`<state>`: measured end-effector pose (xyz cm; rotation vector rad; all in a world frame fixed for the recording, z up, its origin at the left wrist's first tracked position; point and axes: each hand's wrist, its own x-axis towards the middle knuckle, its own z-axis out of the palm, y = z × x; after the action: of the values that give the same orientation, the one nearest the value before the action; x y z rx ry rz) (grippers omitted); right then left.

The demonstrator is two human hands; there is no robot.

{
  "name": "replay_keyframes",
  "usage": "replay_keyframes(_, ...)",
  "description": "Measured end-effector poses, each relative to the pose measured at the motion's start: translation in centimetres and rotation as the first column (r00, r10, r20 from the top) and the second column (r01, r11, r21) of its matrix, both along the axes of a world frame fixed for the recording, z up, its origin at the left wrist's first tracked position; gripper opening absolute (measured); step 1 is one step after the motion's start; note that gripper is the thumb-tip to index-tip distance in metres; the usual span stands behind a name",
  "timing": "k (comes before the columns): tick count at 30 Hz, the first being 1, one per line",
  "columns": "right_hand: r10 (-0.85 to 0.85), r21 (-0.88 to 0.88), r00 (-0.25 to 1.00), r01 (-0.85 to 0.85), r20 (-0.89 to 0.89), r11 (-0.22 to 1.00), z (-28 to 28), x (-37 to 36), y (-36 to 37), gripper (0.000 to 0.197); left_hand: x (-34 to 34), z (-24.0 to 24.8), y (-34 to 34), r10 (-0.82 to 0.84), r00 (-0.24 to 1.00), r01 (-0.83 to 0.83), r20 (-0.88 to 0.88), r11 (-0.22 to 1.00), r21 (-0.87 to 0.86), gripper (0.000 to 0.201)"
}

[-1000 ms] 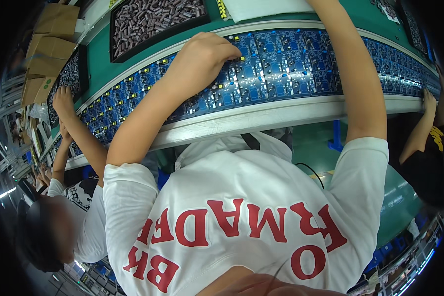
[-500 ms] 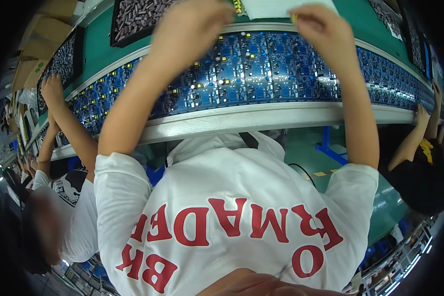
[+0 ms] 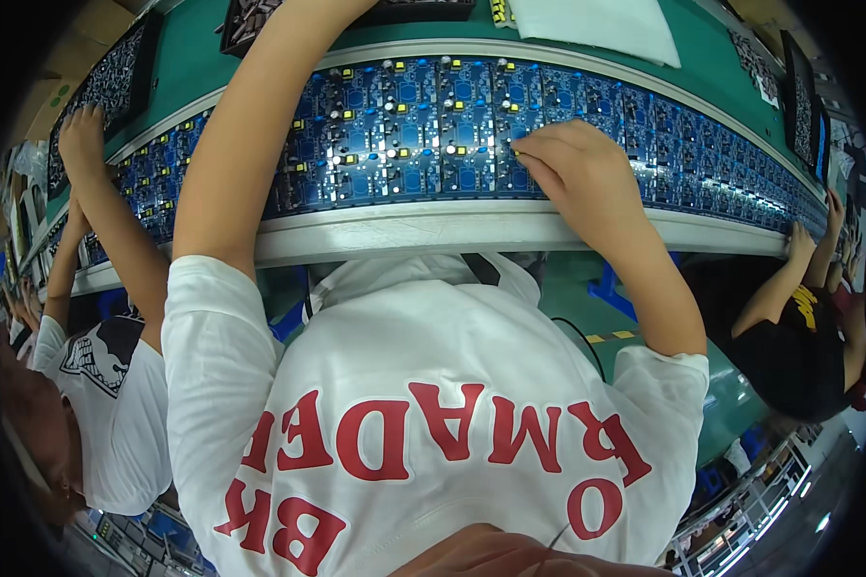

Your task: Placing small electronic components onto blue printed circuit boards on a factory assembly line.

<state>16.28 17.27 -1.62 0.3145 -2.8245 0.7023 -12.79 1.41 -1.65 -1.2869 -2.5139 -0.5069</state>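
A long row of blue circuit boards (image 3: 404, 125) runs across in front of me, dotted with white, yellow and blue parts. Over its middle, my right hand (image 3: 587, 178) is closed in a pinch on a small yellow component (image 3: 516, 146), with the fingertips low over a board. The component shows only as a speck of yellow. My left hand (image 3: 342, 8) reaches past the boards to a black bin (image 3: 423, 12) of small dark cylindrical parts. The top edge of the picture cuts its fingers off.
A white sheet (image 3: 597, 27) lies on the green bench beyond the rail, beside a strip of yellow parts (image 3: 502, 12). Black trays (image 3: 115, 82) stand far left and right. Co-workers' hands (image 3: 85, 144) are at the line on both sides.
My right hand has come down and left from the white sheet to the boards, with the yellow component. My left hand has moved up and left toward the bin. The boards have shifted rightward.
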Motion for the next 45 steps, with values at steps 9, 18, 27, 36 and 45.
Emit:
replay_keyframes(9,-0.038,0.095,0.999,0.042,-0.036,0.995,0.2,0.2,-0.9,0.014,0.2,1.3,-0.5,-0.039,0.984,0.011,-0.174,0.987,-0.161,0.016)
replay_keyframes(18,0.03,-0.051,0.997,-0.026,0.067,0.998,0.2,-0.6,0.2,0.01,9.9,6.2,-2.4,-0.327,0.552,0.176,0.767,0.945,0.277,0.019)
replay_keyframes(27,-0.207,-0.219,0.977,0.212,0.046,0.952,3.8,-4.7,5.6,0.012,11.7,1.3,-4.1,-0.38,0.344,0.151,0.858,0.925,0.349,0.019)
replay_keyframes(36,-0.539,0.077,0.773,0.592,-0.335,0.802,0.6,-12.8,16.1,0.02,14.1,1.7,-3.1,-0.324,0.564,0.285,0.759,0.94,0.189,0.019)
replay_keyframes(45,-0.587,-0.04,0.733,0.613,-0.342,0.789,1.0,-13.2,16.4,0.014,16.1,1.1,-2.9,-0.421,0.801,0.417,0.426,0.903,0.108,0.014)
